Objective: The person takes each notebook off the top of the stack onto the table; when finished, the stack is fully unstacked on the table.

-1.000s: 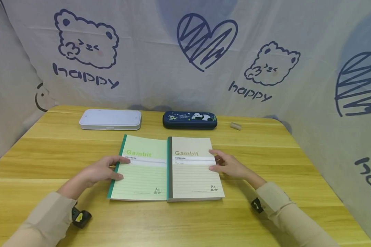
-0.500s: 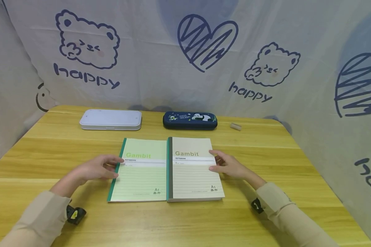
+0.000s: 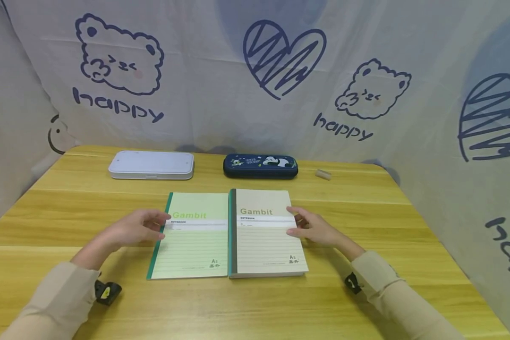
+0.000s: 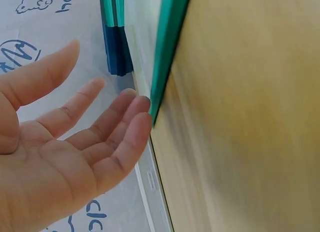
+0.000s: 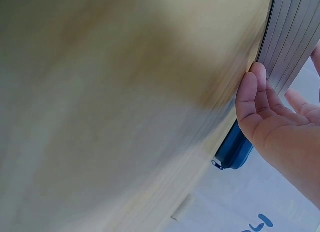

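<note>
A pale green notebook (image 3: 195, 250) with a teal spine lies flat on the table, its right edge against a thicker stack of notebooks (image 3: 263, 250) with a cream cover on top. My left hand (image 3: 138, 229) hovers at the green notebook's spine, fingers relaxed and spread; in the left wrist view nothing lies between its thumb and fingers. At the stack's right edge, my right hand (image 3: 316, 229) rests with thumb and forefinger tips by the cover. The right wrist view shows its other fingers bent loosely beside the layered page edges (image 5: 290, 34).
Along the table's back stand a white flat case (image 3: 151, 163) and a navy pencil case (image 3: 260, 166) with a panda print. A small tan block (image 3: 323, 174) lies right of them. Behind hangs a printed cloth (image 3: 212, 71).
The green notebook's far edge has come down, so it now lies flat. My left hand has let go of it and drawn back left. The right hand has stayed put.
</note>
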A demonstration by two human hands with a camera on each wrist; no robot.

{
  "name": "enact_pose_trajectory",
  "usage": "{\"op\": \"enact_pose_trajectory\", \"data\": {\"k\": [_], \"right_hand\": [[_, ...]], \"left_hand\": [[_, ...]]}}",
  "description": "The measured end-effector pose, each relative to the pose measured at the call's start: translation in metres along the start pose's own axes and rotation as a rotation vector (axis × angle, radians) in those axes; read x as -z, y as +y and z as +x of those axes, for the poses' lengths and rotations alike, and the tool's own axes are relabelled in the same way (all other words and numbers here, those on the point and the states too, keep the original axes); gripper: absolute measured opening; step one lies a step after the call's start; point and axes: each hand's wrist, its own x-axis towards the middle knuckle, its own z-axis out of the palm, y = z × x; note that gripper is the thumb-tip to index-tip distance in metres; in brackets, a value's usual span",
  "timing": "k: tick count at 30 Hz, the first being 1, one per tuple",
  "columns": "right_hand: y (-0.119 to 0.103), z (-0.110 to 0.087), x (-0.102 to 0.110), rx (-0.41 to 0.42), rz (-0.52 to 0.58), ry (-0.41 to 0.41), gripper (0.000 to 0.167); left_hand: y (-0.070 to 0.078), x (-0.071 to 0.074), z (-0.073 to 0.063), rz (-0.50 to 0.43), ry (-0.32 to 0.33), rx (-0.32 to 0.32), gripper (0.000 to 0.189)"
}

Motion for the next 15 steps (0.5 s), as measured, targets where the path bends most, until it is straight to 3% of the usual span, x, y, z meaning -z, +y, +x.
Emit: {"op": "enact_pose_trajectory", "data": {"k": [8, 15], "right_hand": [[0.005, 0.001, -0.001, -0.002, -0.001, 0.003, 0.059], [0.007, 0.001, 0.000, 0.003, -0.003, 0.006, 0.059]], "left_hand": [[0.013, -0.006, 0.006, -0.028, 0.032, -0.053, 0.043], [0.022, -0.014, 0.017, -0.059, 0.022, -0.084, 0.042]]}}
